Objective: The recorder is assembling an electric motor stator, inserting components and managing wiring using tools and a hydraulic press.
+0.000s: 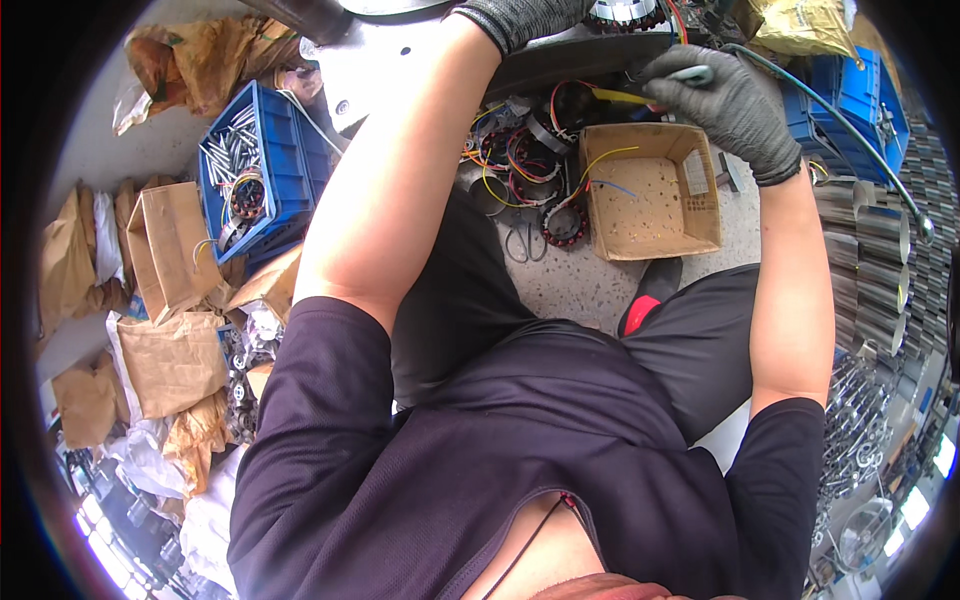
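Both of my hands wear dark grey knit gloves. My left hand (525, 18) lies at the top edge, over the metal bench; the upper edge cuts off its fingers. Just right of it sits a round wound motor stator (625, 14) with red and yellow wires. My right hand (728, 108) hovers above the right side of an open cardboard box (655, 243). Its fingers are curled around a small grey-green piece (692, 76) whose kind I cannot make out. A yellow and red piece (625, 97) shows beside these fingers; whether they touch it is unclear.
Several stators (535, 180) with coloured wires lie on the floor left of the box. A blue crate (290, 150) at left holds metal shafts. Brown paper packages (175, 250) crowd the left. A flexible metal arm (850, 125) curves down at right, before blue bins (845, 95) and stacked metal sleeves (850, 240).
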Tool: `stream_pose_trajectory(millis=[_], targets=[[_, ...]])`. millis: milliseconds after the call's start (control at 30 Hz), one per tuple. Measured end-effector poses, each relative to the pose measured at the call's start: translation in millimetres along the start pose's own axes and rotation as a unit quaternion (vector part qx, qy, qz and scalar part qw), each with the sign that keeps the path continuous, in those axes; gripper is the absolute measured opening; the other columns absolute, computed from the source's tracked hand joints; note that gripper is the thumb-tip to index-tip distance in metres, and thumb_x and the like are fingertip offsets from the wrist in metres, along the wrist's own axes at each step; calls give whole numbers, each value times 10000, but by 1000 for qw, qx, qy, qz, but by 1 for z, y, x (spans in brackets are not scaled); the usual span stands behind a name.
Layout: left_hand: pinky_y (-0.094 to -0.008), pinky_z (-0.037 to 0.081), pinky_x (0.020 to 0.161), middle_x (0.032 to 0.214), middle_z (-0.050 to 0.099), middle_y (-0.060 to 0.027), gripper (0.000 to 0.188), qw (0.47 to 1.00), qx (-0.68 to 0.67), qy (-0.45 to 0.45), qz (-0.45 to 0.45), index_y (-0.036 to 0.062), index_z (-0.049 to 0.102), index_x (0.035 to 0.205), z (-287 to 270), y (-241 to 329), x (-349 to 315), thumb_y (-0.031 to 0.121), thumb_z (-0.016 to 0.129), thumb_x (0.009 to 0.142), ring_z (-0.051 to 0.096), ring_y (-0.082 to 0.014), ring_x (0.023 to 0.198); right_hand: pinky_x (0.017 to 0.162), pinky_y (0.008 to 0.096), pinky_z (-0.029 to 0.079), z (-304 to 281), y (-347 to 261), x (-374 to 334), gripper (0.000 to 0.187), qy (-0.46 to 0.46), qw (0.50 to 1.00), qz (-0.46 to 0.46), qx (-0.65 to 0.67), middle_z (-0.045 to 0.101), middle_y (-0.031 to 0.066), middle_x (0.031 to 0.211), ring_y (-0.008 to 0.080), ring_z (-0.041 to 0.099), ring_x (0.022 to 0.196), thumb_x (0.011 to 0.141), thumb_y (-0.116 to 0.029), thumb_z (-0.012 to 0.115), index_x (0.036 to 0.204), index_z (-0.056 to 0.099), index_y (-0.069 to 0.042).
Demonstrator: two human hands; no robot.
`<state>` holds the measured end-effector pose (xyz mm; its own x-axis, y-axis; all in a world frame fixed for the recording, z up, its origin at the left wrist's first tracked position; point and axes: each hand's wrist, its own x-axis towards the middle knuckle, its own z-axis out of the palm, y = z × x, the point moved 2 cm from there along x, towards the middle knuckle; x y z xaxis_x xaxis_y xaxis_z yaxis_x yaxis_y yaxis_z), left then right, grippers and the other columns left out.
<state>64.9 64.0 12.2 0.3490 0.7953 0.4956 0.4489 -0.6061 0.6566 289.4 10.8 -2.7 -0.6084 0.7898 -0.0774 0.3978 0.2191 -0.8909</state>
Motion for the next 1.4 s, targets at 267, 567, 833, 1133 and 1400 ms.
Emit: stream_pose_trajectory(millis=[267,567,833,1133,1400], targets=[[-278,525,744,1068,680,-114,601,996,-71,-30,-41,39,653,1331,4,2,2,-246,549,812,633,-170,872,913,276,524,-17,-10,-5,254,125,956,-225,-142,693,47,1101,146,659,1033,933,-47,729,1187,717,-36],[-248,535,782,1086,682,-95,589,825,-518,-78,-215,18,602,1367,12,-27,5,-231,524,839,642,-144,934,939,304,515,4,-12,-7,296,159,929,-275,-191,700,76,1117,173,659,1065,910,-42,747,1204,717,-46],[-244,526,896,1157,714,-119,531,984,-171,-25,-46,0,615,1340,-7,-1,-9,-206,520,861,651,-151,1065,968,326,555,-1,23,-7,293,181,975,-99,88,738,116,1162,199,705,1079,949,-126,701,1219,706,-13],[-223,519,867,1168,714,-103,556,986,-139,-44,-76,0,612,1357,-7,-9,-2,-223,499,860,650,-138,1065,1014,380,545,-26,48,3,408,138,961,-106,214,725,179,1179,259,714,1081,952,-166,664,1285,646,69],[-217,515,865,1166,715,-90,549,969,-227,-33,-92,7,634,1334,-2,-15,-1,-228,503,856,642,-130,1048,990,341,540,-16,30,1,381,148,972,-116,139,739,145,1153,216,705,1068,922,-162,670,1247,687,37]])
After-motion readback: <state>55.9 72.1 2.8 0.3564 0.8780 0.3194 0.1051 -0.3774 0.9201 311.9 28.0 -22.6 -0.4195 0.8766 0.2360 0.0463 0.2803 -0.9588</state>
